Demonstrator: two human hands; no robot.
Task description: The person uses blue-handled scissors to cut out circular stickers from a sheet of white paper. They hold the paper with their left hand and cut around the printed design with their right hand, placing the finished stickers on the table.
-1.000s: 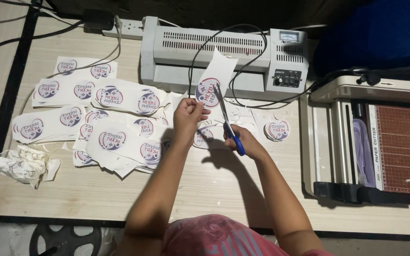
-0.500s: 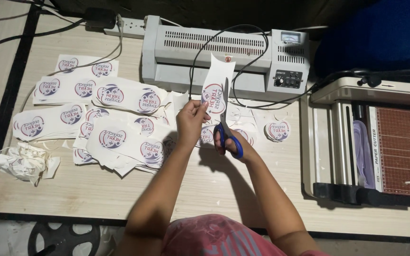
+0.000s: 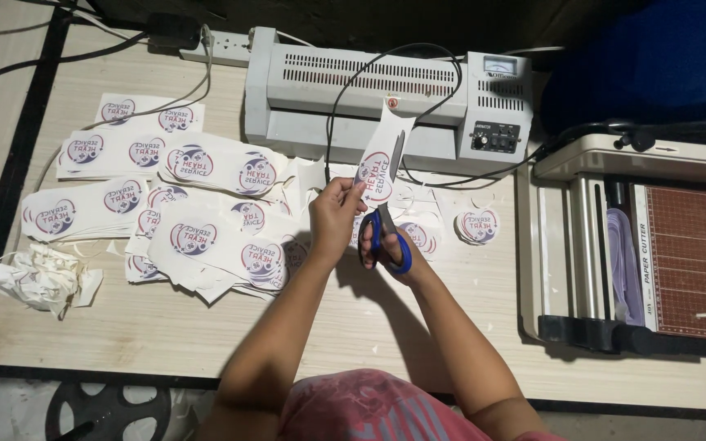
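Note:
My left hand (image 3: 333, 214) pinches the lower edge of a white laminated strip (image 3: 385, 151) printed with a round red and blue emblem, holding it upright above the wooden table. My right hand (image 3: 392, 255) grips blue-handled scissors (image 3: 384, 235), whose blades point up into the strip beside the emblem. Both hands are close together over the middle of the table.
Several uncut printed strips (image 3: 198, 204) are spread to the left. A stack of cut round emblems (image 3: 477, 225) lies to the right. A grey laminator (image 3: 386, 94) stands behind, a paper cutter (image 3: 655, 245) at the right, crumpled scraps (image 3: 38, 276) at the left edge.
The strip has been turned more upright and shifted right. The scissors have swung from slanting to nearly vertical, and their blades have moved further up along the emblem.

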